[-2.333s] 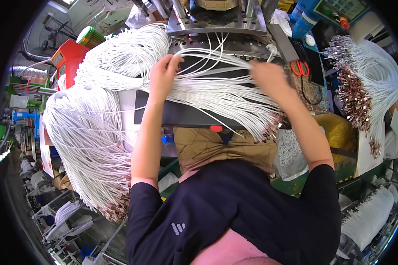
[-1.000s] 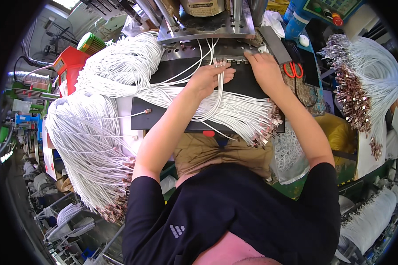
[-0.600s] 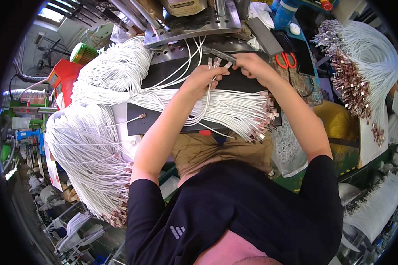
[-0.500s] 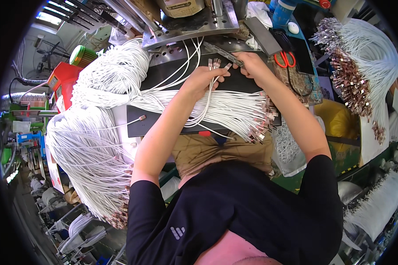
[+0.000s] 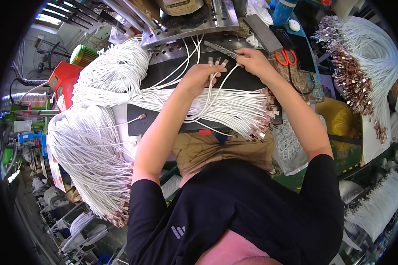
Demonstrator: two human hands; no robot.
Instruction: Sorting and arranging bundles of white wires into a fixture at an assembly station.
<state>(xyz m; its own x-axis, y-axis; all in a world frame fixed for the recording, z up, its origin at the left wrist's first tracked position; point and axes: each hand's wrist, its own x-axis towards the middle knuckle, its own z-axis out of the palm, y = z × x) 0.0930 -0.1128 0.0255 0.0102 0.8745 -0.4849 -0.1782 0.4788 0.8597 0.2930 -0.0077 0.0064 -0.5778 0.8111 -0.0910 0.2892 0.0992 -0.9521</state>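
Holding several white cables [image 5: 210,90] in a closed grip, the left hand [image 5: 201,77] stood above the far part of the black worktop [image 5: 247,83], with a small fan of plug ends [image 5: 218,61] sticking out toward the far side. To its right, near but apart, the right hand [image 5: 253,62] had a narrow grip on the end of a single cable [image 5: 228,78], which dropped from the fingers toward the near left. At those fingers was the near end of a metal bar [image 5: 221,49]; whether they pinched it too could not be told. The bar's long axis slanted from far left to near right, passing beyond the fanned plugs, and the right hand was the nearer of the two to it. On the near side of both hands, the main bundle [image 5: 221,106] ran left to right, its plugs bunched by the worktop's right edge. A dark strip of worktop showed between the right hand and the bundle. A perforated press plate [image 5: 190,33] limited the room on the far side, a grey block [image 5: 264,34] and red-handled scissors [image 5: 286,56] bordered the right, and a coiled cable heap [image 5: 112,70] filled the far left.
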